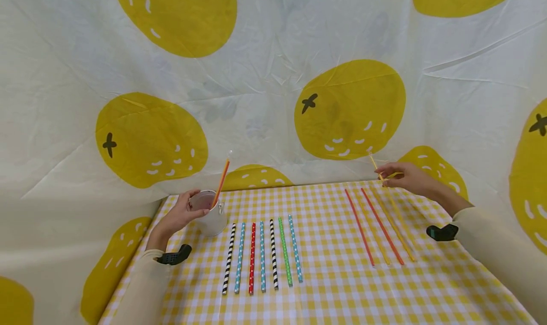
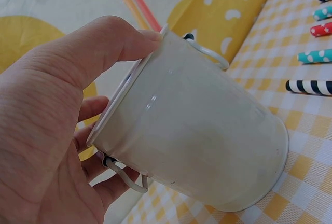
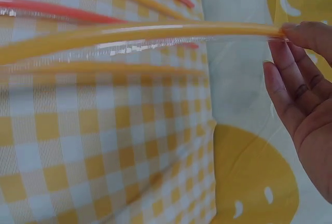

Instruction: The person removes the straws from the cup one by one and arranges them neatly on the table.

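My left hand grips the rim of a white metal bucket with small side handles, at the table's far left. In the left wrist view, the thumb lies on the near rim of the bucket and the fingers reach round behind it. An orange straw and a red straw in clear wrapping lean out of the bucket. At the far right, my right hand pinches a yellow straw in clear wrapping near one end, fingertips and thumb together; the straw stretches over the tablecloth.
Under the right hand lie red straws and yellow straws, side by side. Mid-table, a row of patterned paper straws is striped or dotted in black, blue, red and green. A fruit-print curtain hangs behind the checked tablecloth.
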